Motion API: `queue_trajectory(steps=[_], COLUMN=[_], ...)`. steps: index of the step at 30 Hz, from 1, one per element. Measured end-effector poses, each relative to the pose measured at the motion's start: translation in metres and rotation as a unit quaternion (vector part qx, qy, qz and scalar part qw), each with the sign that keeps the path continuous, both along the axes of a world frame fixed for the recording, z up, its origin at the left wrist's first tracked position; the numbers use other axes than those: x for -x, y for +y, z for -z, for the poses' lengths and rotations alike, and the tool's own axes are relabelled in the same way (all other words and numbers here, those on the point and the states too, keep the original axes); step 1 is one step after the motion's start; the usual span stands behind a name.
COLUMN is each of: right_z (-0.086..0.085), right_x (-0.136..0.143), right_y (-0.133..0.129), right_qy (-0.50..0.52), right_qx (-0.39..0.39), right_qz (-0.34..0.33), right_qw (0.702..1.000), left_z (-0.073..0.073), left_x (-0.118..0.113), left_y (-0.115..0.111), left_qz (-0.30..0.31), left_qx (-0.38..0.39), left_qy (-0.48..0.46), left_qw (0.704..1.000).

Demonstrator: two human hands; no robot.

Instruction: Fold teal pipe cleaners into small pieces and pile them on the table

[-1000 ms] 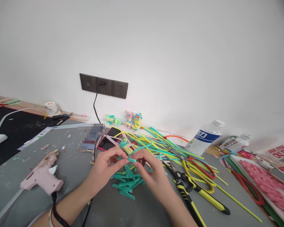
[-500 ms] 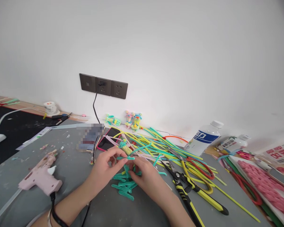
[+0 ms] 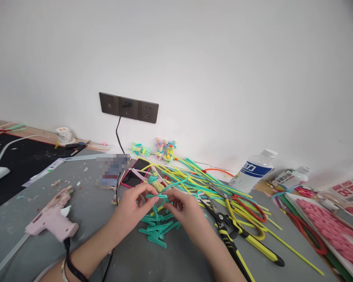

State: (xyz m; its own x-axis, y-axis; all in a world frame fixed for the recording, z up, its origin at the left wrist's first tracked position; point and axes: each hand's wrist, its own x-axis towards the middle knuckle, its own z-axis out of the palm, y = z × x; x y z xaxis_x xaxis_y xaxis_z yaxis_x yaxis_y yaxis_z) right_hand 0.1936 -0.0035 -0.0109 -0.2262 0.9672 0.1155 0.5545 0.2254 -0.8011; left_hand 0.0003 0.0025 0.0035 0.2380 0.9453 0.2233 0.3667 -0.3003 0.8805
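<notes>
A teal pipe cleaner (image 3: 160,196) stretches sideways between my two hands, above the middle of the table. Its left part is pinched between the thumb and fingers of my left hand (image 3: 133,205). My right hand (image 3: 186,207) has its curled fingers at the other end, with the fingertips partly hidden. Below both hands lies a loose heap of short teal pipe cleaner pieces (image 3: 156,231). Just behind my fingers is a small yellow-green figure with a teal wrap (image 3: 153,180).
Long pipe cleaners (image 3: 191,176) spread behind my hands. Black-and-yellow pliers (image 3: 223,223) and scissors (image 3: 260,233) lie right; a bottle (image 3: 253,172) stands behind them. At left are a pink glue gun (image 3: 54,219) and its cord. A phone (image 3: 133,178) and small figures (image 3: 166,150) sit farther back.
My right hand has shifted slightly right and up, its fingers now nearer the end of the pipe cleaner. More of the teal heap shows beneath. My left hand has barely moved.
</notes>
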Motion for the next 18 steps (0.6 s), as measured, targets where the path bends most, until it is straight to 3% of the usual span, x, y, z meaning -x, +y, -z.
queue_trajectory(steps=[3, 8, 12, 18], right_z=[-0.006, -0.019, -0.020, -0.017], right_x=[-0.008, -0.013, -0.011, -0.005], right_y=[0.003, 0.002, 0.001, -0.002], right_qy=[0.098, 0.272, 0.318, 0.327], right_qx=[0.021, 0.037, 0.076, 0.031], right_qz=[0.034, 0.068, 0.037, 0.015], right_qw=[0.994, 0.959, 0.944, 0.944], left_z=[0.004, 0.011, 0.012, 0.009], left_x=[0.001, 0.001, 0.000, 0.002], left_y=[0.001, -0.001, -0.001, -0.001], left_qz=[0.018, 0.101, 0.106, 0.081], left_qx=[0.014, 0.019, -0.007, -0.052], left_qy=[0.026, 0.096, 0.086, 0.013], left_qw=[0.999, 0.990, 0.991, 0.995])
